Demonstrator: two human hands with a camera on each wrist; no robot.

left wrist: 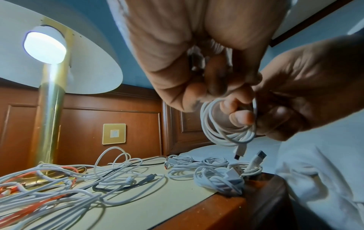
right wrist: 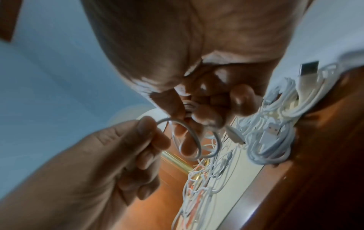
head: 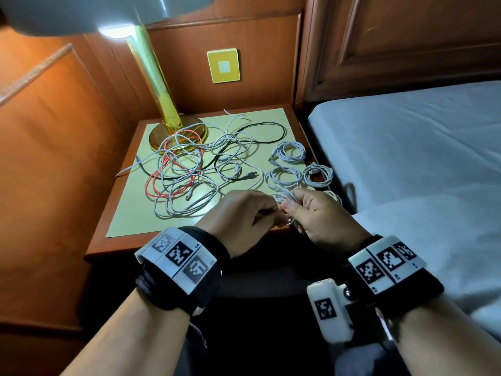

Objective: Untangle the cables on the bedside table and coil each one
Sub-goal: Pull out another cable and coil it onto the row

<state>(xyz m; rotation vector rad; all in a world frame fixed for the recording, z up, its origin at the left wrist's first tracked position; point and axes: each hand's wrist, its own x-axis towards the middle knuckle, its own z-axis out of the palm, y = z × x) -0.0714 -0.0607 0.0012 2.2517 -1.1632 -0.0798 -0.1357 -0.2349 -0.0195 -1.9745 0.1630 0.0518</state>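
Note:
A loose tangle of white cables (head: 187,204) with an orange cable (head: 154,183) and a black cable (head: 282,131) woven through it covers the left and middle of the bedside table (head: 127,226). Three coiled white cables (head: 290,152) lie at the table's right side. Over the front right edge both hands hold one small white coil (left wrist: 222,137). My left hand (head: 271,213) pinches a strand of it (right wrist: 167,120). My right hand (head: 290,207) has its fingers curled through the loops (right wrist: 193,146). A plug end (left wrist: 239,151) dangles below the coil.
A brass lamp (head: 162,90) stands on its round base at the table's back left, with cables lying over the base. A yellow wall switch (head: 223,65) sits on the wood panelling behind. The bed (head: 420,158) with a white sheet borders the table on the right.

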